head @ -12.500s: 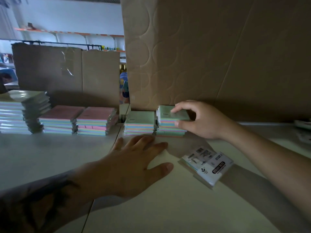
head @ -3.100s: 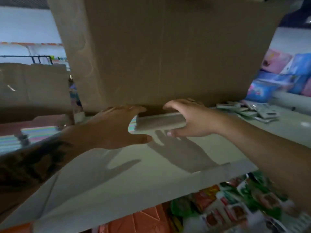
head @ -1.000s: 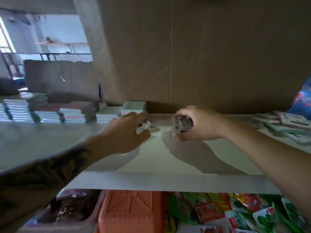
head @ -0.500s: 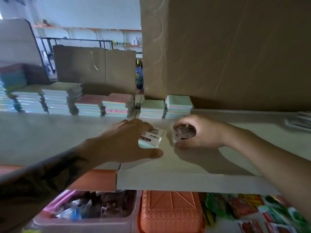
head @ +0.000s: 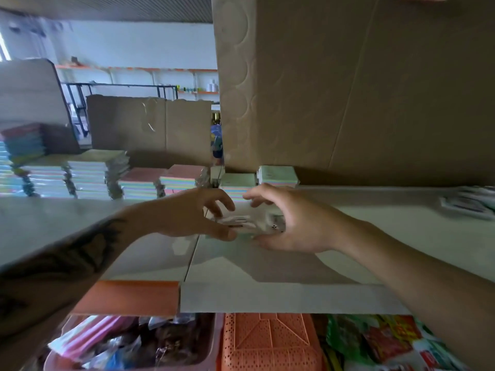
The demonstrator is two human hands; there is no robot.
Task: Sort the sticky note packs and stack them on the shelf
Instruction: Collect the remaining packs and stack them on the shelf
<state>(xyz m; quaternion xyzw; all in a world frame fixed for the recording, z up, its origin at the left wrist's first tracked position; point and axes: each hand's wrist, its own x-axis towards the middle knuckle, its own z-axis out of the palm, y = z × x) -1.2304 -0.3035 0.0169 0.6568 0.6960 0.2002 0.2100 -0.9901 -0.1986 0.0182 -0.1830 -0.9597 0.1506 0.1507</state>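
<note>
Two wrapped sticky note packs sit blurred between my hands, just above the pale shelf. My left hand pinches the left one with thumb and fingers. My right hand curls round the right one. Behind them, two short stacks of pastel packs stand against a large cardboard box. More pastel stacks line the shelf's back to the left.
Loose packs lie at the shelf's far right. Taller stacks stand at the far left before a brown paper bag. Below the shelf are a pink tub, an orange basket and bright packets.
My hands have come together, bringing the two packs side by side over the shelf's middle. The camera has tilted slightly, showing more of the shelf's front edge.
</note>
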